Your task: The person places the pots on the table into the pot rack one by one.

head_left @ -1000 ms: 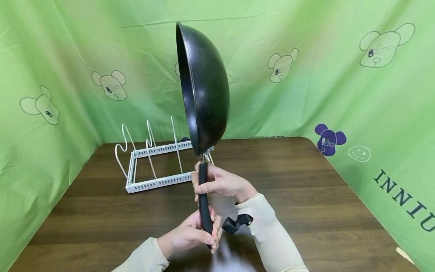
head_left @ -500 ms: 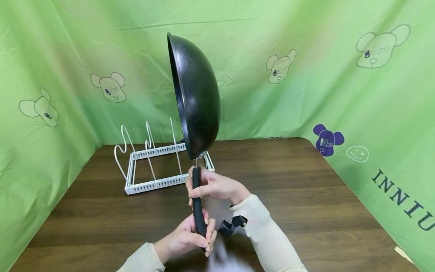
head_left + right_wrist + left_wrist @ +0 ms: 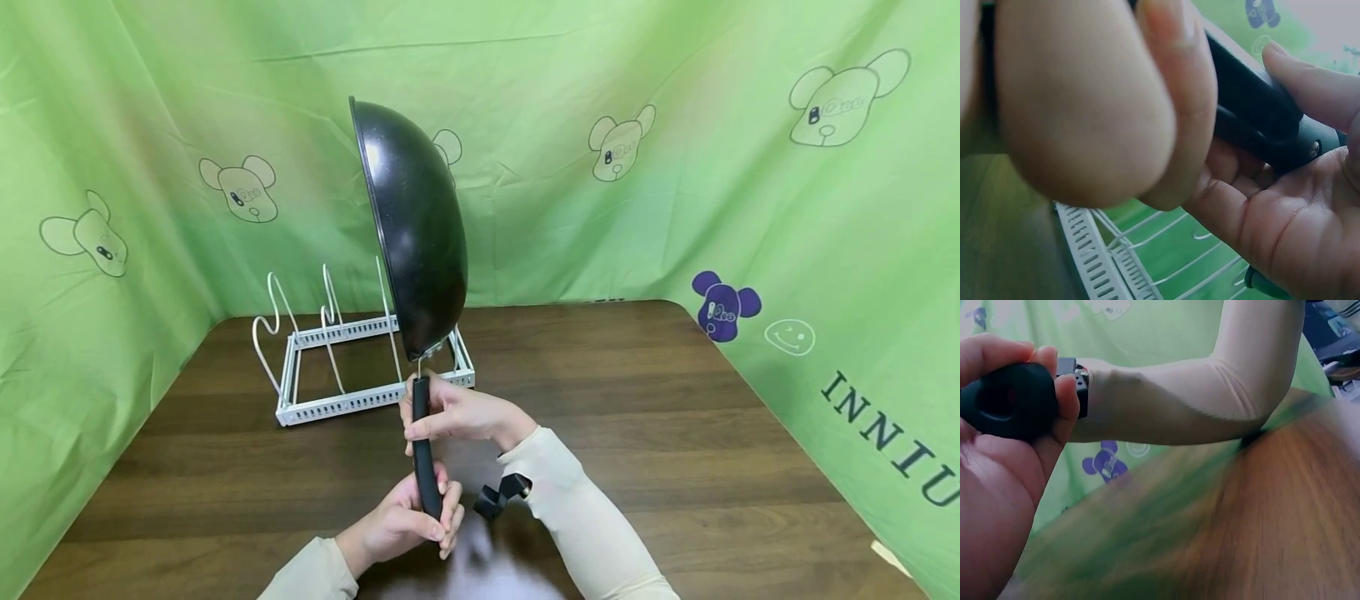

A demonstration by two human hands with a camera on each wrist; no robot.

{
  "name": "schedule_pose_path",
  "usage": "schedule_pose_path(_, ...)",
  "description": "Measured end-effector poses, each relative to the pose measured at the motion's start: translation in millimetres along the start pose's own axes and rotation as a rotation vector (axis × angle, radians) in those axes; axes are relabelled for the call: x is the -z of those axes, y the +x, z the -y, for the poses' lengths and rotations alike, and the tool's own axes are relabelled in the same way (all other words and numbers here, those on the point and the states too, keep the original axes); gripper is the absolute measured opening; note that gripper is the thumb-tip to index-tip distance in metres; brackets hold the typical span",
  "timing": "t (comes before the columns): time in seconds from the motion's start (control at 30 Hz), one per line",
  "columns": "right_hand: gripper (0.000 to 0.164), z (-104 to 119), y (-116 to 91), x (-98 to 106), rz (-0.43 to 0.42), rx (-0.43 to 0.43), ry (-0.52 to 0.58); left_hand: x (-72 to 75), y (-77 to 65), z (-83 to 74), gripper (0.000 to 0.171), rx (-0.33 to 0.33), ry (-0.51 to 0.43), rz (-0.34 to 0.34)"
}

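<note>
A black wok [image 3: 416, 225] stands on edge in the air in the head view, its opening facing left and its long black handle [image 3: 422, 454] pointing down. My left hand [image 3: 397, 521] grips the handle's lower end; the left wrist view shows the fingers curled round the handle end [image 3: 1013, 403]. Higher up, just below the bowl, my right hand [image 3: 457, 412] holds the handle with its thumb across the front. Behind the wok sits a white pot rack [image 3: 337, 408] with upright wire dividers, and the bowl overlaps the rack's right part in this view.
The rack stands on a dark wooden table [image 3: 637, 417], left of its middle. Green printed cloth [image 3: 540, 83] hangs round the back and sides. A black wrist mount [image 3: 502, 496] sticks out from the right sleeve. A small pale strip [image 3: 891, 558] lies at the table's right edge.
Both hands have carried the wok left and somewhat down, bringing its bowl lower in front of the rack. The bowl's top leans further left. The grip on the handle stays the same.
</note>
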State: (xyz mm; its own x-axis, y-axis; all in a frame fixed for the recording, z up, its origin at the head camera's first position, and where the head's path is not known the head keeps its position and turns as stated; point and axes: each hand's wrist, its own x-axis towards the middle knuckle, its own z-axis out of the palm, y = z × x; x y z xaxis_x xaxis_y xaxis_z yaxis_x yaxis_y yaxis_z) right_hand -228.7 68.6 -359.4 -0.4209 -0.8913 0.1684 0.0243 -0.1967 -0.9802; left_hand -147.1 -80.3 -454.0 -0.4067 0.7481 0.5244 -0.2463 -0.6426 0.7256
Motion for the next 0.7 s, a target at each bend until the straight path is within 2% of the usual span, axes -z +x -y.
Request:
schedule_pose_path(0.2,0.019,-8.3,3.8,1.4,-0.015,-0.047,0.01,4.4,-6.7,1.8,0.038,-0.003,0.008,-0.014)
schedule_pose_path(0.7,0.02,-27.0,10.9,5.3,-0.029,-0.119,0.121,15.0,-23.5,6.9,0.039,0.051,-0.012,-0.087)
